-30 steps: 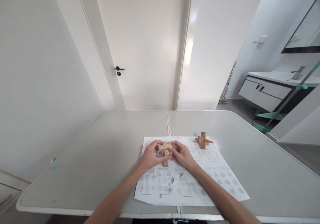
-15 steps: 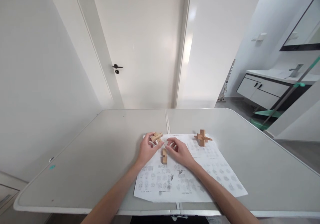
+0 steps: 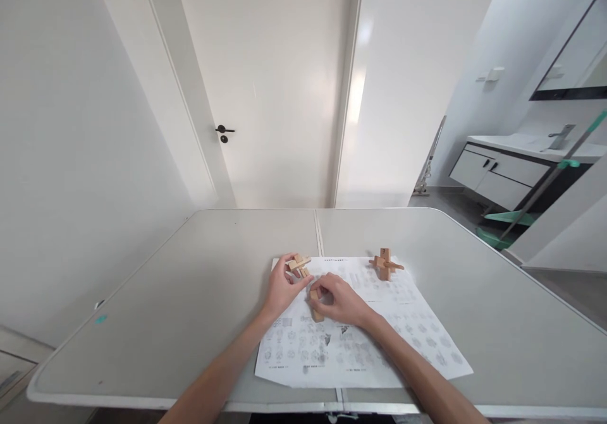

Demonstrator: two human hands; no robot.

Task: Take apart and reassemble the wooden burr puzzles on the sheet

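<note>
A printed sheet with many small diagrams lies on the grey table. My left hand pinches a small cluster of light wooden puzzle pieces just above the sheet's top left corner. My right hand is curled over a single notched wooden piece that rests on the sheet, its fingers closed on it. A second, assembled wooden cross puzzle stands on the sheet's top right part, apart from both hands.
The table has a seam down its middle and rounded corners. A white door with a black handle stands behind it. At the right are a vanity cabinet, a mirror and a green-headed mop.
The puzzle held in both hands came apart: my left hand carried part of it up and left, one piece dropped to the sheet, and my right hand closed over that piece.
</note>
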